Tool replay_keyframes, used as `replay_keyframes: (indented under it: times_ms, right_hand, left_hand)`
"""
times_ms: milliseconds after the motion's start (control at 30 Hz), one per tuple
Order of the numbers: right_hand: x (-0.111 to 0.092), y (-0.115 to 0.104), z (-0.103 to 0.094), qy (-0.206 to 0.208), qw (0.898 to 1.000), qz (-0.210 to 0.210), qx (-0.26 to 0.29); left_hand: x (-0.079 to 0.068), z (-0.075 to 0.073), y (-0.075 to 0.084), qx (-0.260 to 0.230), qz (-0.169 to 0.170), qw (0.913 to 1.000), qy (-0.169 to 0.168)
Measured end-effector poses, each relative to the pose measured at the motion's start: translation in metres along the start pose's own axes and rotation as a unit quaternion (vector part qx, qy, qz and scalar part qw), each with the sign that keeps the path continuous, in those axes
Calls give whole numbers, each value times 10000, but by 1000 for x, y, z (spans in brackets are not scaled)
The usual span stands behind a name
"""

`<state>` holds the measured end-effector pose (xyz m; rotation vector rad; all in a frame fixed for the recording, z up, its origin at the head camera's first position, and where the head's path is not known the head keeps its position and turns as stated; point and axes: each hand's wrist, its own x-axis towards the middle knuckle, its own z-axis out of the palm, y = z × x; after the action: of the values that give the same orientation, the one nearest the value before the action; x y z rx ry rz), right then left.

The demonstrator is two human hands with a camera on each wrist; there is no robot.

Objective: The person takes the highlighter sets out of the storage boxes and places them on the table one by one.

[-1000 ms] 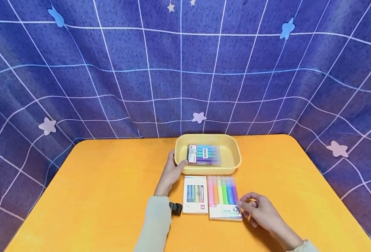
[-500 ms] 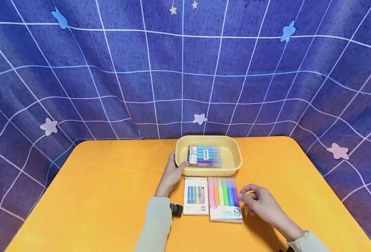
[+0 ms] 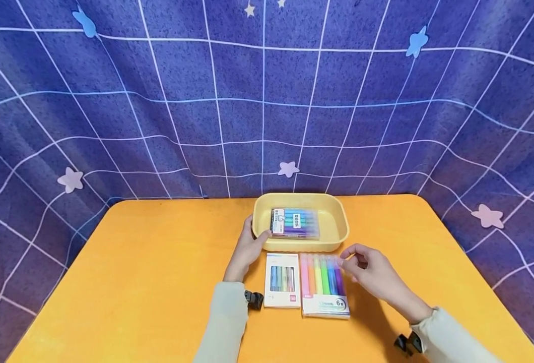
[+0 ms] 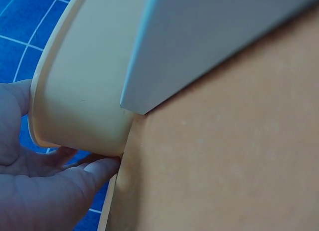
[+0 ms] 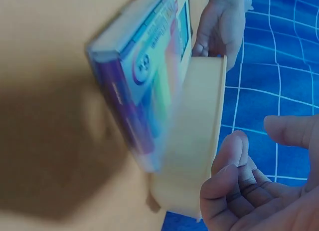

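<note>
The left grip (image 3: 247, 247) is holding the left end of a pale yellow plastic tub (image 3: 303, 246) with rounded corners, its thumb over the rim. The right grip (image 3: 371, 269) has its thumb apart from its loosely bent fingers and holds nothing. Just left of the right grip, a flat, clear pack of six fat markers (image 3: 325, 287) lies on the orange tabletop (image 3: 158, 277). They go pink, orange, yellow, green, blue and purple, above a white label with a big 6. Nearer the left grip is a thin white cardboard box with a window showing coloured sticks (image 3: 282, 281). Inside the tub, next to the left thumb, lies a clear case of blue, green and purple pens (image 3: 295, 223). The tub hides some left fingers from the head view. The marker pack is blurry in the right wrist view, and the smallest print is too tiny to read.
</note>
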<state>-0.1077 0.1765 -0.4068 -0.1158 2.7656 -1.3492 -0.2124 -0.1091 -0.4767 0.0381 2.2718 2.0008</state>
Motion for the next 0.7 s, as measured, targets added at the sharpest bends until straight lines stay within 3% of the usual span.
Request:
replay_keyframes:
  times_ms: [233,700]
  right_hand:
    - [12,-10,-4,177,9986,-487,-139]
    - [43,-14,-8,547,9924,-816,-735]
  left_hand:
    - [1,-1,2,25,66,10000,24]
    - [1,1,0,86,-90,9999,65]
